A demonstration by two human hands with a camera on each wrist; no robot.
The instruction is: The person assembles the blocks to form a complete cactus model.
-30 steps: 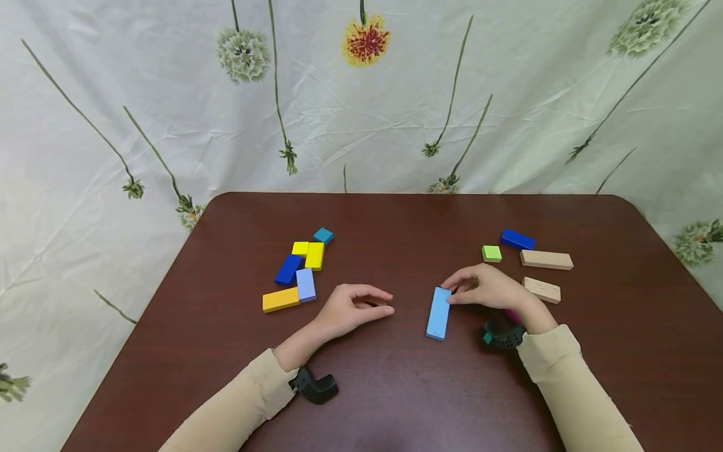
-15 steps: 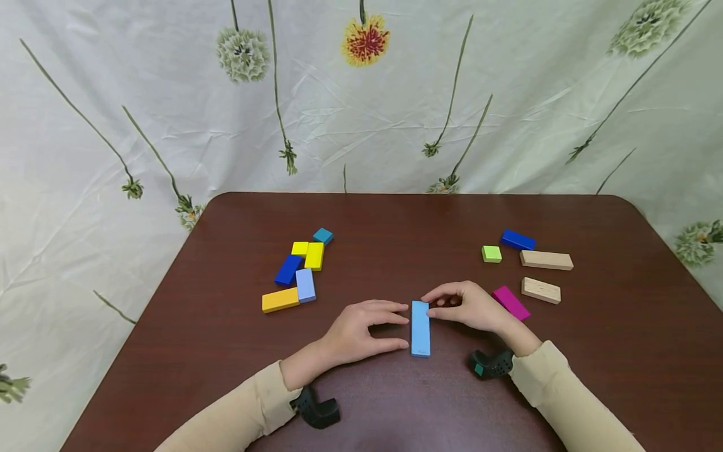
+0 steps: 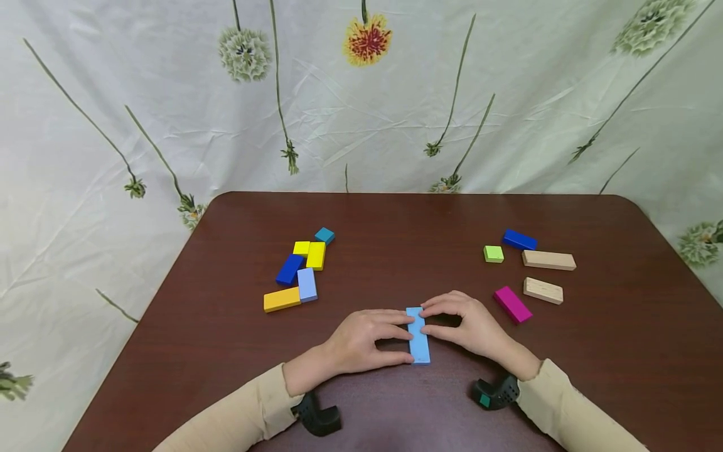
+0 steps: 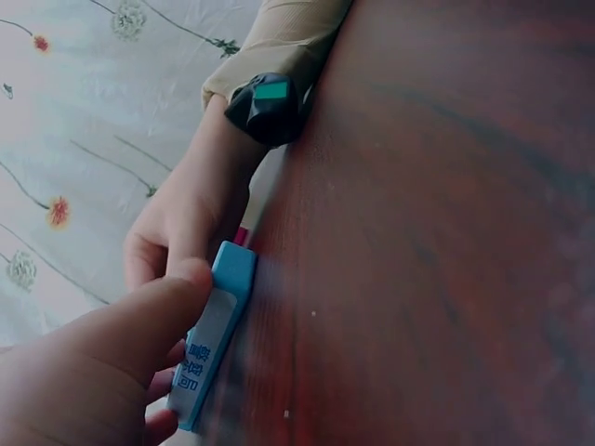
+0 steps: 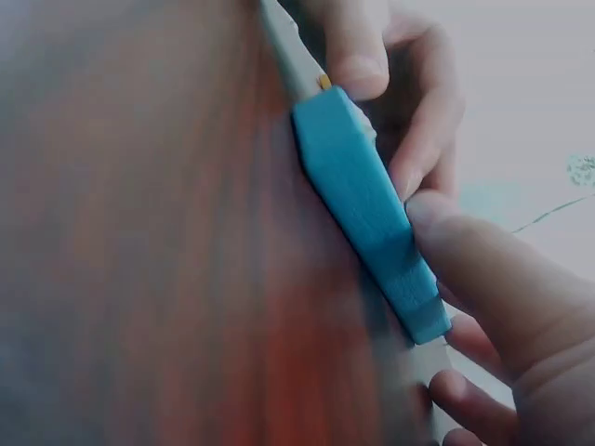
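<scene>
A light blue block lies lengthwise away from me on the brown table, between both hands. From the left, my left hand touches its long side with spread, slightly bent fingers, the thumb by the near end. My right hand pinches the far right part with thumb and fingers. In the left wrist view, the block bears printed characters beside the left thumb. The right wrist view shows the right thumb against the block's edge and the right fingertips partly hidden behind its far end.
Left of my hands lie a teal cube, several yellow, blue and periwinkle blocks, and an orange block. On the right are a magenta block, a green cube, a dark blue block and two wooden blocks.
My right hand has drawn the light blue block left and nearer to me. My left hand has moved right, and its fingertips now touch the block. The magenta block has come into full view.
</scene>
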